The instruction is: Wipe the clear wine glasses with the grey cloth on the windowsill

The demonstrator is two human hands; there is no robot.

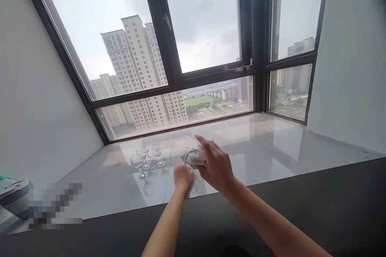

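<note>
Above the glossy sill point(262, 160), my two hands meet near the front edge. My left hand point(183, 175) is a closed fist around what seems to be the lower part of a stemmed glass; the fingers hide most of it. A light grey cloth point(195, 157) wraps the upper part, and more of it hangs below the fist. My right hand point(215, 164) grips this cloth from the right, its index finger stretched out. To the left stand several clear stemmed glasses point(157, 150), upright and close together.
A large dark-framed window point(171, 84) rises behind the sill, with a white wall point(45, 68) on the left and another on the right. At far left sits a grey and dark-blue container point(16, 200) beside a blurred-out patch. The sill's front edge drops to a dark face.
</note>
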